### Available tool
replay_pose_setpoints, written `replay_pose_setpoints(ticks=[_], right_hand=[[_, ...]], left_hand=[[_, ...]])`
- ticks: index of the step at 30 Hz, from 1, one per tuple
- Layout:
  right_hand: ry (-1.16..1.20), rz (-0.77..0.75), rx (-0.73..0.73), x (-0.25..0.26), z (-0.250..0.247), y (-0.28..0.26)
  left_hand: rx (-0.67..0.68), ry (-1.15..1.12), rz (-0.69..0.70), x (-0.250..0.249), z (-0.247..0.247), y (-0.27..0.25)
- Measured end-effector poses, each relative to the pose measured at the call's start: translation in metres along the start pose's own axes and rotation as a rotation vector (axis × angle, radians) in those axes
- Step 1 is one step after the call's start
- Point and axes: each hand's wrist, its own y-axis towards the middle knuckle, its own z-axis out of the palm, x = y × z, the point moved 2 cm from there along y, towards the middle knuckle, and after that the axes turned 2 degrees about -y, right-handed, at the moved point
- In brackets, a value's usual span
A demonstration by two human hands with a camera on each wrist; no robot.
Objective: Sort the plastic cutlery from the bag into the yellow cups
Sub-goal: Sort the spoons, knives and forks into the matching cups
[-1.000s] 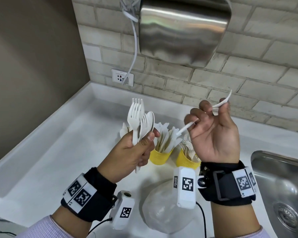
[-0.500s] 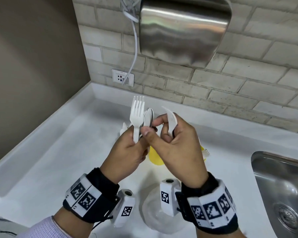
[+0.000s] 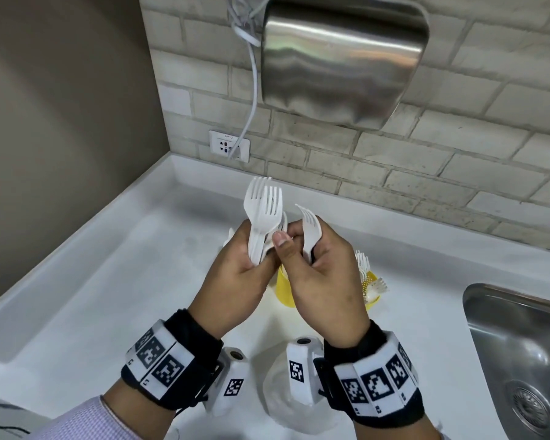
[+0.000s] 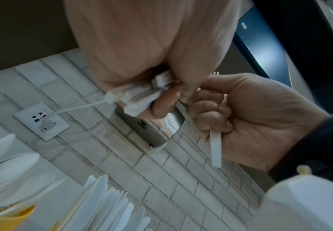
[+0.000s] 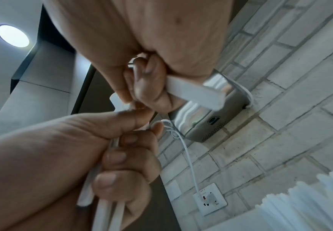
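Most of the sorting looks done, I judge. On the white table [image 3: 108,296] the yellow cups [image 3: 285,290] stand behind my hands, already stocked: spoons in one and knives in another show in the left wrist view, and fork tines poke out of the cup on the right [image 3: 370,285]. The clear plastic bag [image 3: 275,389] lies slack on the table between my wrists; I cannot tell whether anything is left inside it. What remains is the handful I am holding, plus anything still in the bag.

My left hand [image 3: 242,274] is closed around a bunch of white forks [image 3: 262,211], tines up, handles running down through my curled fingers [image 5: 122,162]; a spoon bowl seems tucked behind them. My right hand [image 3: 323,274] grips a single fork [image 3: 310,230], tines up, handle sticking out below the palm. Its thumb and forefinger reach across to touch the bunch, so both hands meet above the cups.
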Motion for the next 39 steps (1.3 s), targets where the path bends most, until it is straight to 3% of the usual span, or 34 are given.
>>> replay_pose_setpoints(ticks=[8,15,17,25,30,36,39], right_hand=[[0.188,-0.016,-0.237,0.005,-0.001,0.001],[0.226,-0.002,0.047,0.006,-0.003,0.008],[0.209,-0.001,0.050,0.008,-0.004,0.009],[0.438,0.030,-0.379,0.012,-0.022,0.018],[0.537,-0.194,-0.617,0.032,-0.059,0.025],[0.441,-0.327,-0.594,0.046,-0.075,0.019],[0.355,-0.246,-0.542,0.032,-0.058,0.009]], left_hand=[[-0.082,0.269,0.048,-0.010,0.002,-0.005],[-0.067,0.350,0.056,-0.015,0.002,-0.005],[-0.044,0.370,0.053,-0.013,0.002,-0.006],[0.023,0.428,0.076,-0.007,0.004,-0.007],[-0.030,0.474,0.115,-0.008,0.004,-0.008],[-0.223,0.729,0.181,-0.011,0.002,-0.008],[-0.274,0.777,0.182,-0.016,0.003,-0.009]])
